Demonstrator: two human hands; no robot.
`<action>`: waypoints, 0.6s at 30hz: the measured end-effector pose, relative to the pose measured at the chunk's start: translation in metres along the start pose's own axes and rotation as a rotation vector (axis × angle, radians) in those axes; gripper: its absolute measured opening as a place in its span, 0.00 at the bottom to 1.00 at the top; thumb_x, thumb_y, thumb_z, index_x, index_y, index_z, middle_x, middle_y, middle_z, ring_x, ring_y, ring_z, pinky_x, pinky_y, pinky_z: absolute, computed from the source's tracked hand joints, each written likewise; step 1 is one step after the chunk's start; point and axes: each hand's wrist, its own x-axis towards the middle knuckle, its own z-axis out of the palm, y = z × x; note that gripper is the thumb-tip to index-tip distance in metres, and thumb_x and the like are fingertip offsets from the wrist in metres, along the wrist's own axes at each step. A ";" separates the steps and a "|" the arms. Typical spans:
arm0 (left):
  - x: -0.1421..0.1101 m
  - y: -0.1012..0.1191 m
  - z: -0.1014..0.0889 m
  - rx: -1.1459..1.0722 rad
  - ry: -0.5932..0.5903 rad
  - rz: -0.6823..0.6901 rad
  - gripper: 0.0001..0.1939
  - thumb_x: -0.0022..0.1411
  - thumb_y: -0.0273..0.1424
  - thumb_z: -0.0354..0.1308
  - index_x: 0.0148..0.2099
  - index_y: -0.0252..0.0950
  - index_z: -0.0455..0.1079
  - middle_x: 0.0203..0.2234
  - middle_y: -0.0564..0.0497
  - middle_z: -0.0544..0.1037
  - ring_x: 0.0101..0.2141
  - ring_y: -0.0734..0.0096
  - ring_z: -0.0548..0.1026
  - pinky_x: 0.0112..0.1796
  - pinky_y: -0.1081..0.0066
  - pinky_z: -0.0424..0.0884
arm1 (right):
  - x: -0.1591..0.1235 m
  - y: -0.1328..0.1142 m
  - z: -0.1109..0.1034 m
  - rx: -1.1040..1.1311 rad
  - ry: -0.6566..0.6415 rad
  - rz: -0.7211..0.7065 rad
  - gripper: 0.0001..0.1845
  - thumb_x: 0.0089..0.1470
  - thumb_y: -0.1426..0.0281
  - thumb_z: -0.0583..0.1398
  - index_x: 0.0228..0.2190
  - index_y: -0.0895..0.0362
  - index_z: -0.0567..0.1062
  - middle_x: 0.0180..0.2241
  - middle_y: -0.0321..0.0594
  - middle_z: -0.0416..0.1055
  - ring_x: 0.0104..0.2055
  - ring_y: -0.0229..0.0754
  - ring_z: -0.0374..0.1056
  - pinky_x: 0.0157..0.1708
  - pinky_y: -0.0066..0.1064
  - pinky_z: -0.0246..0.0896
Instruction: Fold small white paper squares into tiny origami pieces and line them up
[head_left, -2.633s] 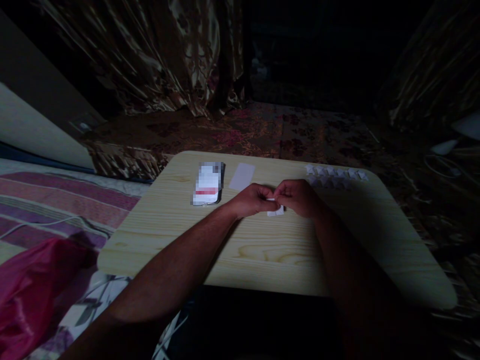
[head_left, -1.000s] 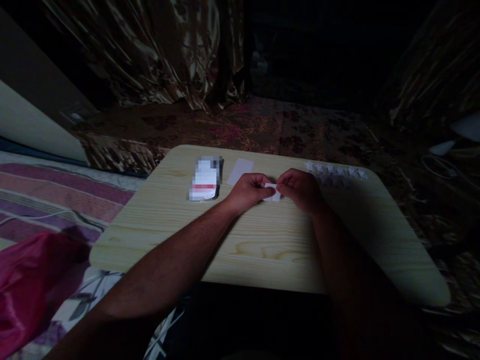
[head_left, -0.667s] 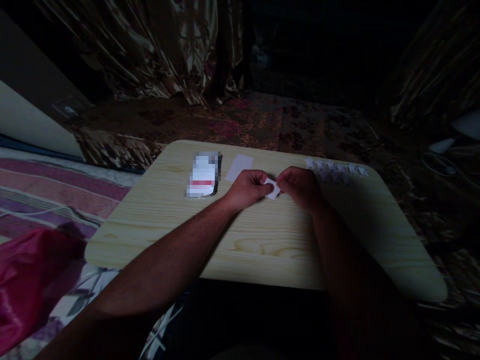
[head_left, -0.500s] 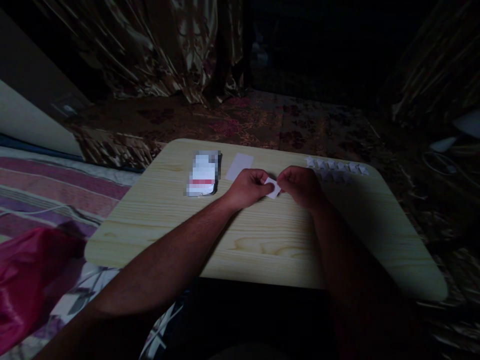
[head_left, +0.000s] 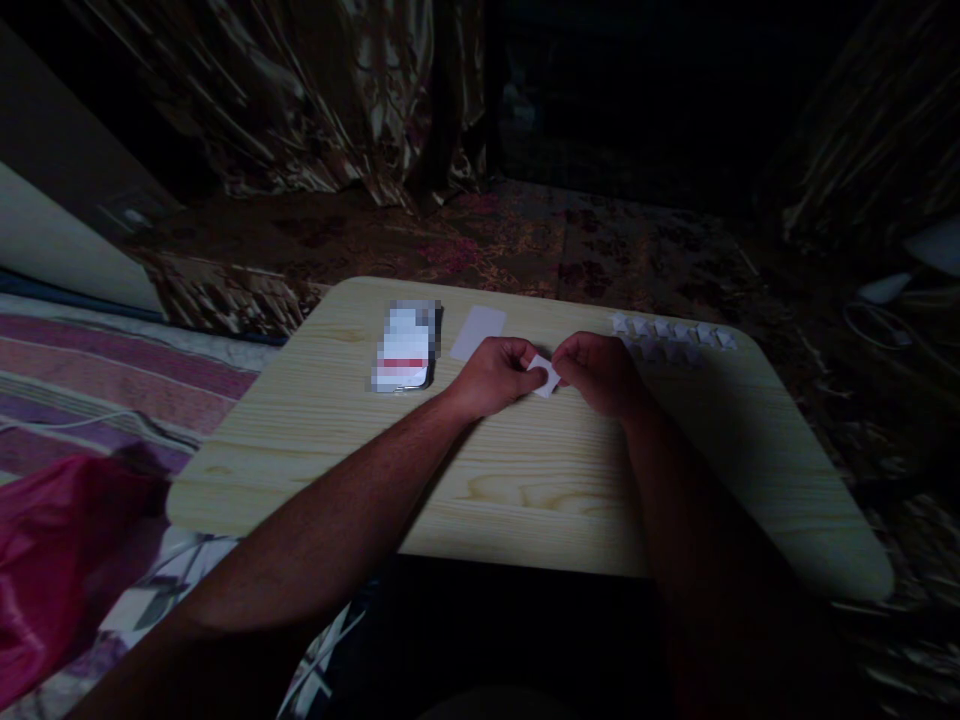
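A small white piece of paper (head_left: 544,376) is held between my two hands above the middle of the wooden table (head_left: 525,490). My left hand (head_left: 496,376) pinches it from the left, thumb on top. The fingers of my right hand (head_left: 600,370) are closed on its right corner. Just beyond my left hand lies a flat pale sheet or stack of paper (head_left: 480,330). Several small folded white paper pieces (head_left: 661,328) sit in two rows past my right hand, which partly hides the nearer row.
A lit phone (head_left: 406,345) lies at the table's back left. To the left is a striped bed cover (head_left: 112,370) with a pink bag or cloth (head_left: 67,560) on it. Shiny curtains (head_left: 360,90) hang behind. A white cable (head_left: 877,318) is at the far right.
Almost nothing differs. Both hands keep their pinch on the small paper, and the view has shifted very slightly.
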 end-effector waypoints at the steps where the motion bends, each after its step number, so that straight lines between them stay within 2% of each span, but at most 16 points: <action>1: 0.000 -0.001 0.000 0.002 0.002 0.001 0.09 0.46 0.31 0.64 0.27 0.31 0.69 0.19 0.55 0.70 0.20 0.81 0.64 0.23 0.78 0.58 | 0.000 0.001 0.000 -0.003 0.002 0.000 0.05 0.47 0.68 0.60 0.28 0.57 0.75 0.20 0.37 0.73 0.23 0.39 0.70 0.22 0.26 0.60; 7: 0.000 -0.004 0.002 0.059 0.018 0.017 0.11 0.50 0.34 0.63 0.30 0.30 0.72 0.21 0.51 0.74 0.22 0.79 0.67 0.23 0.77 0.61 | 0.000 0.001 0.002 -0.008 -0.005 -0.010 0.04 0.48 0.70 0.60 0.27 0.57 0.75 0.21 0.37 0.73 0.23 0.39 0.70 0.22 0.26 0.60; 18: 0.001 -0.009 0.003 0.057 0.020 0.012 0.08 0.48 0.31 0.63 0.31 0.30 0.73 0.22 0.51 0.75 0.22 0.78 0.68 0.23 0.77 0.61 | 0.000 0.006 0.004 -0.090 -0.030 -0.022 0.05 0.48 0.70 0.59 0.28 0.57 0.75 0.21 0.37 0.74 0.24 0.39 0.69 0.22 0.27 0.59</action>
